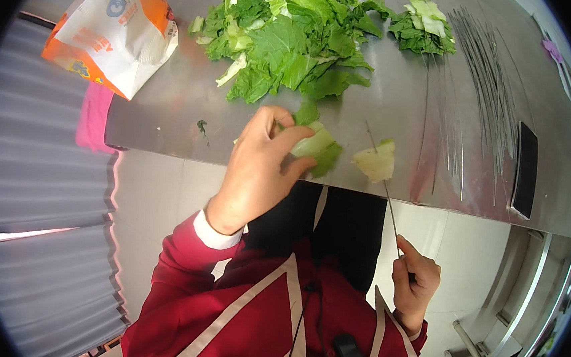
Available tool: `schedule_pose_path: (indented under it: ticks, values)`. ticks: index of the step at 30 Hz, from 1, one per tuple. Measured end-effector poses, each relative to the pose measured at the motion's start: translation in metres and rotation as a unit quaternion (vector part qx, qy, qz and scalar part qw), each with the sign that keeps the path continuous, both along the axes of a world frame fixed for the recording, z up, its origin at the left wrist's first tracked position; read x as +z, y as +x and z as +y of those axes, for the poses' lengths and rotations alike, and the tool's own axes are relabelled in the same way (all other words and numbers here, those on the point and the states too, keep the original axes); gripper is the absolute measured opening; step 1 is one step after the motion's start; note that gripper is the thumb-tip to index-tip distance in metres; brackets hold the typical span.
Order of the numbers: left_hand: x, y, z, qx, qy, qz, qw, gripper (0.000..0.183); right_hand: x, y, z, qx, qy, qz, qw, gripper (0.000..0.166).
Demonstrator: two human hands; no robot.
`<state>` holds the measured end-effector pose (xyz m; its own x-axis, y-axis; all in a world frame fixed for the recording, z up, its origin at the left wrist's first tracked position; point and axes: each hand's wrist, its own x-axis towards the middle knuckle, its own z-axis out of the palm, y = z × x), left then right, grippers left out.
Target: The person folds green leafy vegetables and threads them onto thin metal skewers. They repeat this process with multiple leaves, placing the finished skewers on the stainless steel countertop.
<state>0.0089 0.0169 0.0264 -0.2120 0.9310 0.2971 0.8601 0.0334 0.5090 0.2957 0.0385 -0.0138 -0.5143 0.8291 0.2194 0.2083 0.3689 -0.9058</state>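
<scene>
My left hand (266, 167) pinches a piece of leafy green cabbage (322, 148) over the near edge of the metal table, its far side slightly blurred. In my right hand (414, 282), thumb and forefinger grip the lower end of a thin metal skewer (392, 207). A pale leaf piece (376, 161) is threaded on that skewer towards its upper end. A large pile of torn green leaves (291, 43) lies beyond my left hand. At the back right, a small stack of leaf pieces (423, 26) sits on several skewers.
A bundle of bare metal skewers (488, 89) lies on the right of the steel table (169, 119), beside a dark phone-like slab (525, 169). An orange and white bag (118, 34) stands at the far left, near a pink cloth (94, 118). A leaf scrap (202, 127) lies nearby.
</scene>
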Motion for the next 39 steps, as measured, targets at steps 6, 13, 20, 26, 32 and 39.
schedule_pose_path:
  ticks: [6,13,20,26,32,39]
  values:
    - [-0.013,0.008,0.001,0.011,0.030,0.034,0.999,0.045,0.004,0.001,-0.004,-0.007,-0.018,-0.037,0.999,0.039]
    - [-0.013,0.001,0.001,-0.005,0.010,0.033,0.999,0.042,0.003,0.003,-0.004,-0.060,-0.003,-0.024,0.998,0.034]
    - [-0.016,-0.002,-0.002,-0.023,0.021,0.023,0.999,0.039,0.036,-0.009,0.024,-0.114,0.022,-0.101,0.988,0.036]
    - [-0.011,0.005,-0.003,-0.048,0.033,0.020,0.998,0.039,0.051,-0.036,0.076,-0.085,0.101,-0.175,0.976,0.041]
    - [-0.012,0.002,-0.001,-0.058,0.032,0.007,0.998,0.040,0.048,-0.053,0.102,-0.063,0.199,-0.278,0.938,0.034]
    - [-0.009,-0.005,-0.009,-0.068,0.027,0.006,0.997,0.040,0.056,-0.057,0.087,-0.039,0.260,-0.183,0.947,0.030]
